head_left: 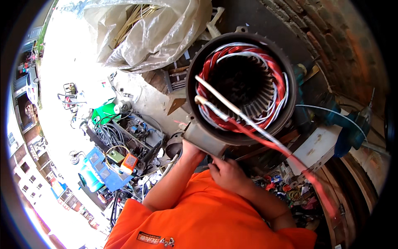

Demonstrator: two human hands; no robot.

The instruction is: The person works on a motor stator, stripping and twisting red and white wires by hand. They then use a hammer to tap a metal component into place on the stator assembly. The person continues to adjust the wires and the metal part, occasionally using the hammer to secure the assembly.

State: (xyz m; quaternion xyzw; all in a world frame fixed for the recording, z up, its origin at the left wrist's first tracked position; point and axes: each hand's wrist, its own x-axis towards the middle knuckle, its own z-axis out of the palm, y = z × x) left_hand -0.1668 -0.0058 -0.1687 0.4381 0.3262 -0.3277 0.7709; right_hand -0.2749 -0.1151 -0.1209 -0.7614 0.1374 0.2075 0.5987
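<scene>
Motor stator housing [192, 83] beyond hands, slightly right — likely heavy, stiff; best held by cast rim, off fragile red windings [277, 79]. Left hand [193, 152] against terminal box [205, 139], right hand [227, 172] curled at near edge — grip unclear on both.

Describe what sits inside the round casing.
A ring of red and white wires and metal ridges show inside the casing. Cables across the opening cover some wires; the bottom is too dark.
</scene>
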